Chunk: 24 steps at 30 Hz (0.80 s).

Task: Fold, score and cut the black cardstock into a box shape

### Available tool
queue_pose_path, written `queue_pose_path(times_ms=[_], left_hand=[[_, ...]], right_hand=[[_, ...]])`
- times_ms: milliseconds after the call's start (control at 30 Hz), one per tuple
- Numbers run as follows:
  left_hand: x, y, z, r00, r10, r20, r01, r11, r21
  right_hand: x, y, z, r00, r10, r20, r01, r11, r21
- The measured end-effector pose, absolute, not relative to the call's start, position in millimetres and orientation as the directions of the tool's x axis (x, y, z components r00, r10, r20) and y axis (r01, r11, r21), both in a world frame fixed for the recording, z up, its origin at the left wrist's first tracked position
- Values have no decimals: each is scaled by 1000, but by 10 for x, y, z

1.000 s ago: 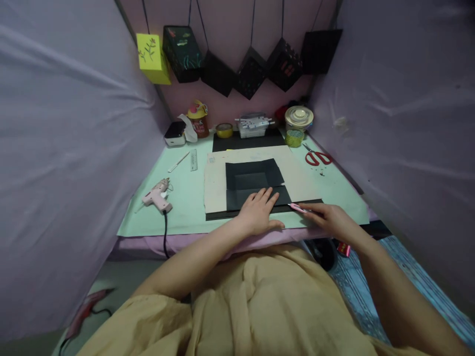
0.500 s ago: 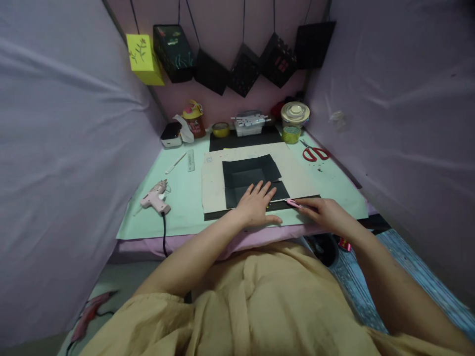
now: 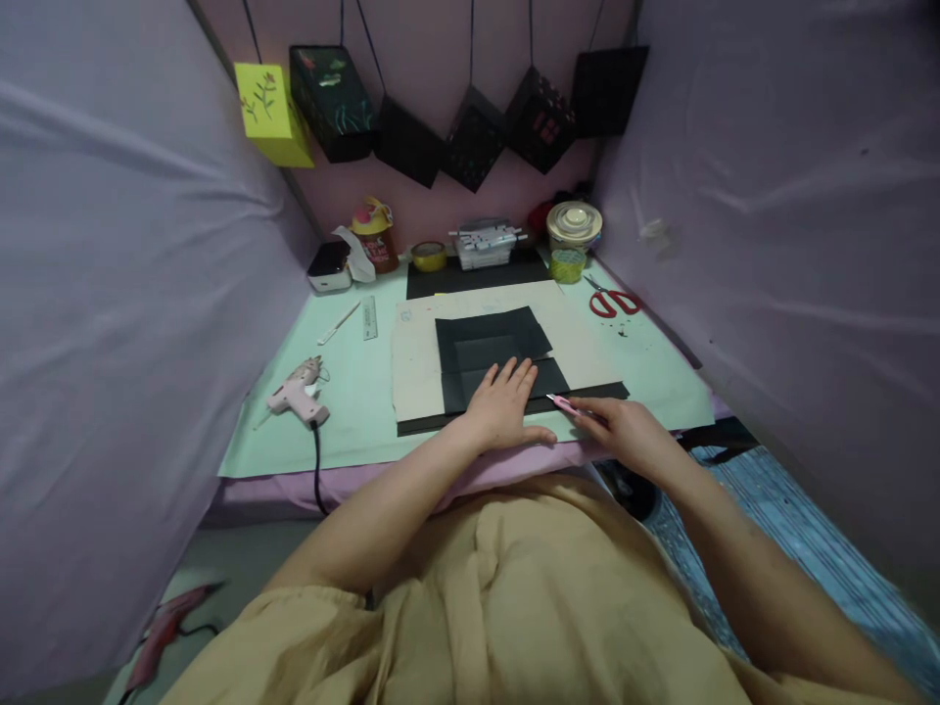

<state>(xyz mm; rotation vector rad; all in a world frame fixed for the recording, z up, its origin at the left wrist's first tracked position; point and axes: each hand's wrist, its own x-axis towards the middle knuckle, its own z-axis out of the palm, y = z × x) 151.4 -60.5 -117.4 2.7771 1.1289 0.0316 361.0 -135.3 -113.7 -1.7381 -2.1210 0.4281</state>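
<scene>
A creased sheet of black card [image 3: 489,343] lies on a pale board [image 3: 415,372]. My left hand [image 3: 506,406] presses flat on its lower right part, fingers spread and thumb out to the right. My right hand [image 3: 617,426] grips a pink craft knife [image 3: 564,404], its blade pointing left beside my left hand. Under the blade runs a black strip [image 3: 598,391] along the board's near edge; whether the tip touches it I cannot tell.
Left on the green table cover [image 3: 279,450] are a glue gun [image 3: 300,392], a white pen-like tool [image 3: 339,323] and a short ruler [image 3: 369,318]. Red-handled scissors [image 3: 614,302] lie right. Tape rolls [image 3: 429,257] and a plastic box [image 3: 485,247] stand behind. Black boxes [image 3: 475,139] hang above.
My right hand has drawn the craft knife a little to the left, nearer my left hand. The left hand stays on the card, and the whole view has shifted slightly.
</scene>
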Motion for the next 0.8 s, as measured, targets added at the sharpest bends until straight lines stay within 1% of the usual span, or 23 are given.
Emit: queue_pose_path(times_ms=[167, 333, 500, 800], left_hand=[[1555, -602, -1188, 673, 739, -24, 735, -666, 127], [1584, -621, -1186, 656, 755, -18, 749, -648, 135], [1622, -657, -1199, 620, 785, -11, 777, -612, 144], [1669, -672, -1232, 586, 810, -21, 805, -579, 131]], right_hand=[[3506, -1316, -1110, -156, 982, 102, 901, 184, -394], [3468, -1327, -1097, -145, 986, 84, 914, 166, -370], [3425, -1375, -1092, -141, 985, 102, 930, 167, -328], [3345, -1471, -1001, -108, 991, 85, 936, 130, -327]])
